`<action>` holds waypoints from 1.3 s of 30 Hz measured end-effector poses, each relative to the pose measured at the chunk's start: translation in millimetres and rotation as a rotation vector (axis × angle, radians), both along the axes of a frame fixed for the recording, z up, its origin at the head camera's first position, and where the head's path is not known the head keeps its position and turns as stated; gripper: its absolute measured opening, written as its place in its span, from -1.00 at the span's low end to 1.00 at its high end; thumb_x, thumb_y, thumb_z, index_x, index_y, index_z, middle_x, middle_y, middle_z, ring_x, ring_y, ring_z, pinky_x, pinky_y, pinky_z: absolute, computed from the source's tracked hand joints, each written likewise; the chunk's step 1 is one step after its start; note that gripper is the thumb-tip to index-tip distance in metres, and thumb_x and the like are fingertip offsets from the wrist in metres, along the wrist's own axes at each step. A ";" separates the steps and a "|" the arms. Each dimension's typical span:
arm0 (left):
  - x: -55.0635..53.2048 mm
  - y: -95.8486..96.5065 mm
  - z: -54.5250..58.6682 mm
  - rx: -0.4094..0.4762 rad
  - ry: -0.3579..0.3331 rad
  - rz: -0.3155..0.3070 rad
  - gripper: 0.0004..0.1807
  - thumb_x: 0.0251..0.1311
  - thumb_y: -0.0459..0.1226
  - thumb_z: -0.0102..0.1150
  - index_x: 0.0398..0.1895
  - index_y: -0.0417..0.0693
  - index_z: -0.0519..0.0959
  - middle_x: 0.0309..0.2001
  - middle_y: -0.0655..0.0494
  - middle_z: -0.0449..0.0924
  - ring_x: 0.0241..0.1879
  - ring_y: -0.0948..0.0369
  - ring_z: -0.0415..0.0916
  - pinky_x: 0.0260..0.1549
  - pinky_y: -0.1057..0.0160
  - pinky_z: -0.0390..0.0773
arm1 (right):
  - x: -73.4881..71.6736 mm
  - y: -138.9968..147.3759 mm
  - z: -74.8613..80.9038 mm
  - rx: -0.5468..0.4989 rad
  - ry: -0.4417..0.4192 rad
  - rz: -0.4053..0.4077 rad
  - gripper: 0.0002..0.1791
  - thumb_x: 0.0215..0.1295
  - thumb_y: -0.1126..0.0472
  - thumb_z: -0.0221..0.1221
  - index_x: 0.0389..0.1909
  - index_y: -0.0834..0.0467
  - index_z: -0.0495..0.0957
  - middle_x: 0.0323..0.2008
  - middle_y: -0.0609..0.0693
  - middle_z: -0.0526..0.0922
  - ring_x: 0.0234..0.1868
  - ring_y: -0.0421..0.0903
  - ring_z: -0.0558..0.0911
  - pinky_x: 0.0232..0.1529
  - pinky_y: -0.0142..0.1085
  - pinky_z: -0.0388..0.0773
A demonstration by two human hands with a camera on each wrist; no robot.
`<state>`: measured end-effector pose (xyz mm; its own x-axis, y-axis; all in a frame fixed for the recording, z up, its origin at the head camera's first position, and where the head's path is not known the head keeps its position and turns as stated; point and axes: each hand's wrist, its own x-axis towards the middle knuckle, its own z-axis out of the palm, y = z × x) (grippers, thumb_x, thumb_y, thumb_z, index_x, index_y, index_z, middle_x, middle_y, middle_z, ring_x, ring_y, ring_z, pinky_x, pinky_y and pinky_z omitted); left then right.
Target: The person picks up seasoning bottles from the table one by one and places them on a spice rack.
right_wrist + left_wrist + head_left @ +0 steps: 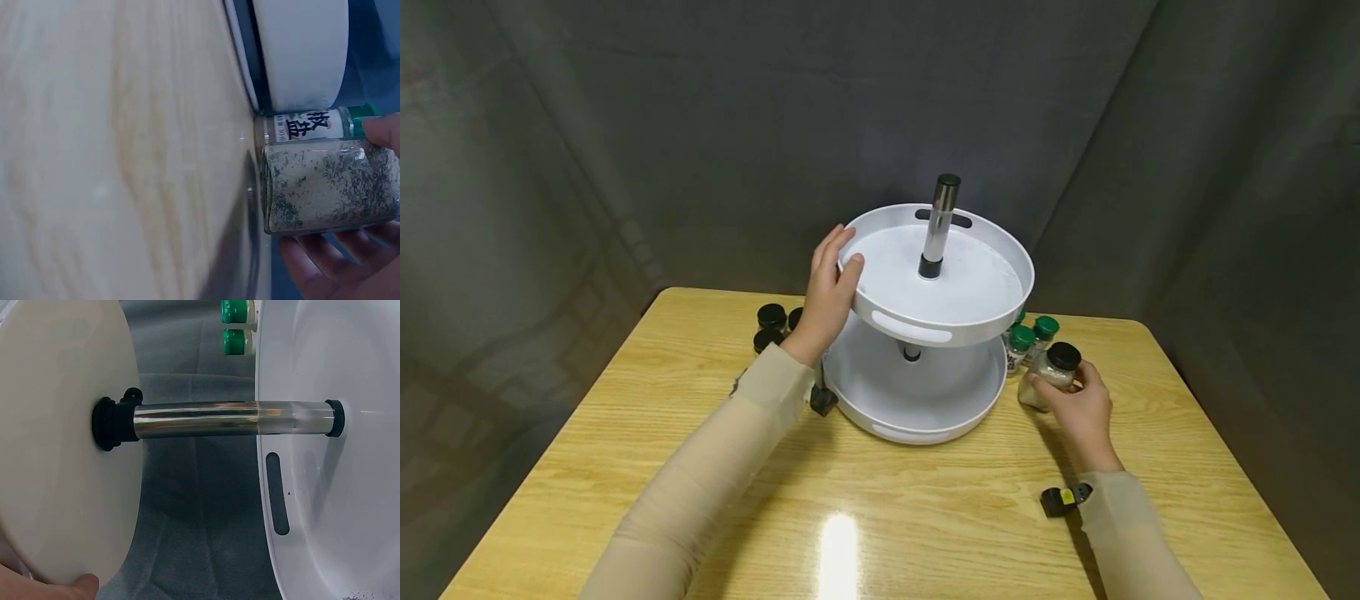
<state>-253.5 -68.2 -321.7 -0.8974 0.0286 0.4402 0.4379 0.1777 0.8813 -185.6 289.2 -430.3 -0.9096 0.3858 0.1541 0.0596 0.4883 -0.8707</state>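
My left hand (831,296) grips the left rim of the upper tier (970,292) of a white two-tier round tray stand. In the left wrist view a finger (87,584) touches the pale underside of that tier. My right hand (1082,412) holds a glass jar (331,184) with a black lid (1064,356), fingers on one side and thumb on the other. Pale contents with dark flecks show through its glass. The jar is upright, right of the lower tier (917,400); whether its base touches the table, I cannot tell.
Several green-capped shakers (1021,337) stand close beside the stand on its right. Several black-lidded jars (771,317) sit on the left, partly behind my left arm. A metal pole (940,218) joins the tiers. Grey curtains (790,125) hang behind the wooden table (970,517).
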 end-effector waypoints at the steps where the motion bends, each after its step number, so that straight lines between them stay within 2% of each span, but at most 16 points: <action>1: -0.3 -0.2 0.1 0.000 0.002 0.001 -0.41 0.52 -0.18 -0.14 0.52 -0.21 0.21 0.60 -0.03 -0.11 0.55 0.08 -0.06 0.51 0.16 0.06 | 0.2 0.3 0.9 0.005 0.010 -0.002 -0.29 0.24 0.11 0.39 0.34 0.27 0.38 0.18 0.19 0.52 -0.04 -0.16 0.50 -0.27 -0.66 0.42; 4: -0.9 -0.9 0.2 0.001 0.002 0.003 -0.42 0.52 -0.18 -0.13 0.52 -0.21 0.22 0.60 -0.02 -0.12 0.55 0.09 -0.06 0.51 0.16 0.06 | 0.1 1.4 3.8 0.025 0.037 0.000 -0.33 0.23 0.13 0.39 0.31 0.27 0.41 0.15 0.17 0.54 -0.06 -0.17 0.49 -0.27 -0.66 0.42; 7: -1.5 -1.5 -0.3 0.001 -0.001 0.007 -0.42 0.52 -0.18 -0.13 0.52 -0.21 0.22 0.60 -0.02 -0.12 0.55 0.09 -0.06 0.50 0.17 0.06 | 0.8 2.0 8.3 0.052 0.047 0.005 -0.32 0.23 0.13 0.39 0.32 0.27 0.42 0.16 0.18 0.54 0.01 -0.11 0.50 -0.21 -0.64 0.41; 11: -1.2 -1.1 -1.0 0.005 -0.002 0.007 -0.42 0.52 -0.18 -0.13 0.52 -0.22 0.23 0.59 -0.02 -0.11 0.55 0.09 -0.06 0.50 0.17 0.07 | 3.1 2.0 16.6 0.075 0.049 0.012 -0.28 0.24 0.10 0.39 0.37 0.25 0.39 0.21 0.19 0.52 0.13 0.02 0.48 -0.08 -0.46 0.38; 15: -1.1 0.2 -1.3 0.012 -0.001 0.002 -0.43 0.52 -0.19 -0.13 0.51 -0.21 0.24 0.59 0.00 -0.11 0.55 0.11 -0.06 0.50 0.18 0.07 | 4.7 2.0 25.7 0.088 0.046 0.007 -0.25 0.25 0.05 0.38 0.41 0.21 0.38 0.24 0.19 0.50 0.18 0.09 0.45 -0.04 -0.31 0.38; 22: -1.2 1.5 -0.8 0.014 0.006 -0.007 -0.44 0.53 -0.18 -0.12 0.51 -0.20 0.24 0.59 0.01 -0.11 0.55 0.12 -0.05 0.50 0.20 0.07 | 5.1 -0.8 44.8 0.068 0.074 -0.048 -0.29 0.24 0.00 0.38 0.38 0.12 0.43 0.19 0.06 0.54 0.10 -0.10 0.44 -0.04 -0.35 0.35; 29: -0.3 1.1 -0.8 0.012 0.013 0.001 -0.44 0.52 -0.18 -0.13 0.50 -0.21 0.25 0.59 0.00 -0.10 0.55 0.10 -0.05 0.50 0.21 0.07 | 2.6 -4.1 65.2 0.075 0.162 -0.058 -0.31 0.18 0.05 0.43 0.34 0.10 0.49 0.01 -0.13 0.53 -0.08 -0.29 0.43 -0.21 -0.50 0.40; 34: -0.3 0.5 -1.7 0.012 0.008 0.001 -0.44 0.52 -0.18 -0.13 0.49 -0.21 0.26 0.59 0.00 -0.10 0.55 0.10 -0.05 0.50 0.20 0.07 | 2.9 -8.9 78.7 0.073 0.213 -0.053 -0.32 0.18 0.07 0.43 0.34 0.07 0.49 -0.04 -0.27 0.48 -0.11 -0.35 0.42 -0.23 -0.56 0.41; 39: 1.0 0.2 -1.3 0.010 0.010 0.010 -0.44 0.52 -0.18 -0.14 0.49 -0.22 0.27 0.59 -0.01 -0.09 0.55 0.09 -0.04 0.50 0.19 0.08 | -2.4 -10.9 93.6 0.073 0.315 -0.028 -0.38 0.16 0.12 0.45 0.27 0.07 0.55 -0.12 -0.37 0.49 -0.13 -0.34 0.44 -0.22 -0.56 0.43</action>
<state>-252.5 -68.0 -323.0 -0.8934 0.0148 0.4491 0.4447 0.1730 0.8788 -188.1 278.3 -336.7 -0.8020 0.3880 0.4542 -0.1925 0.5520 -0.8113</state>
